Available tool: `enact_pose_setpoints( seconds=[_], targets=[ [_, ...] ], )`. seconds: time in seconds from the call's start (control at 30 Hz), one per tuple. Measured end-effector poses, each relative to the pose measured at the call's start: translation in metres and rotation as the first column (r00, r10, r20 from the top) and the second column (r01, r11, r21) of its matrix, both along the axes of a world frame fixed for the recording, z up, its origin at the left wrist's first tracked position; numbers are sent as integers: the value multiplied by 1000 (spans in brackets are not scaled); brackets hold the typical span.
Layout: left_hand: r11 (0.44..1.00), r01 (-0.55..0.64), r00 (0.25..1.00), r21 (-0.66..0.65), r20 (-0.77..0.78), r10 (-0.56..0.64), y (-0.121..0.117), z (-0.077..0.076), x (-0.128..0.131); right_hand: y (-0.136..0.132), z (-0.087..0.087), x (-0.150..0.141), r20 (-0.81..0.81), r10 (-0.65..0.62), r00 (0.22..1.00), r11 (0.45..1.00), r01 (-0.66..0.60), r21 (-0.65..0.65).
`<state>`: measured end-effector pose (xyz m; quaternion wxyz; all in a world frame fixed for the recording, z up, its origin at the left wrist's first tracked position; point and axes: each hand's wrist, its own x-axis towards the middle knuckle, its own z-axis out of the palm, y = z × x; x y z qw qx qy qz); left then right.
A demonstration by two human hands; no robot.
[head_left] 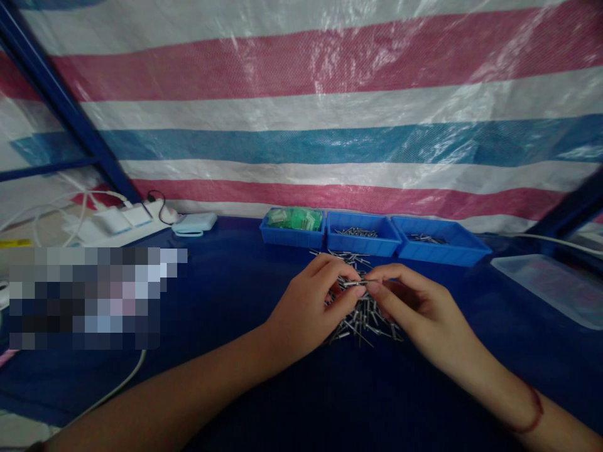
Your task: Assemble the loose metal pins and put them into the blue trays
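A thin, silvery metal pin [353, 284] lies level between my two hands, above a loose pile of similar metal pins [360, 320]. My left hand [313, 301] is closed in a pinch, thumb and fingertips on the pin's left part. At the other end, my right hand [419, 301] pinches it between thumb and forefinger, its fingertips almost meeting the left ones. Parts of the pile are hidden behind both hands. Just beyond it stand a middle blue bin [365, 247] and a right blue bin [443, 253], each with more pins inside.
A left blue bin [292, 237] holds green plastic bags [304, 218]. Left of it are a light blue case [195, 223] and a power strip [125, 232] with cables. A clear plastic lid [551, 289] lies at right. Behind hangs a striped sheet [301, 144]. A blurred patch covers the left side.
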<state>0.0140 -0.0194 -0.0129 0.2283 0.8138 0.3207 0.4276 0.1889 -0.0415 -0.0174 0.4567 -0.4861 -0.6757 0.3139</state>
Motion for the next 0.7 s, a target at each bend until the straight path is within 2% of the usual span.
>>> enact_pose_setpoints(
  seconds=[0.13, 0.17, 0.23, 0.27, 0.33, 0.37, 0.4, 0.47, 0.53, 0.63, 0.7],
  targets=[
    [999, -19, 1000, 50, -7, 19, 1, 3, -4, 0, 7, -1, 65, 15, 998, 999, -17, 28],
    [997, -33, 999, 65, -13, 34, 2, 4, -5, 2, 9, 1, 62, -21, 998, 999, 18, 42],
    [993, -70, 997, 91, -24, 73, 4, 6, -7, 9, 12, 10, 21, -178, 984, 981, 175, 78],
    [991, -86, 996, 100, -31, 89, 5, 7, -8, 14, 14, 18, -17, -291, 957, 952, 291, 96],
    [987, -105, 992, 118, -55, 112, 7, 9, -11, 29, 15, 36, -112, -513, 851, 848, 523, 91],
    [986, -106, 990, 132, -79, 117, 8, 10, -11, 36, 15, 45, -168, -589, 790, 795, 604, 56],
    [984, -104, 987, 146, -109, 121, 9, 11, -12, 43, 14, 54, -217, -623, 752, 772, 635, -17],
    [979, -98, 979, 181, -160, 128, 13, 13, -15, 53, 12, 68, -291, -678, 675, 732, 659, -175],
    [971, -113, 974, 209, -172, 150, 19, 15, -18, 58, 9, 74, -327, -681, 655, 733, 613, -295],
    [957, -193, 958, 217, -167, 231, 33, 13, -27, 54, 5, 67, -332, -585, 740, 805, 481, -348],
    [956, -217, 935, 199, -241, 262, 42, 9, -33, 48, 3, 57, -320, -532, 784, 837, 428, -342]
  ],
)
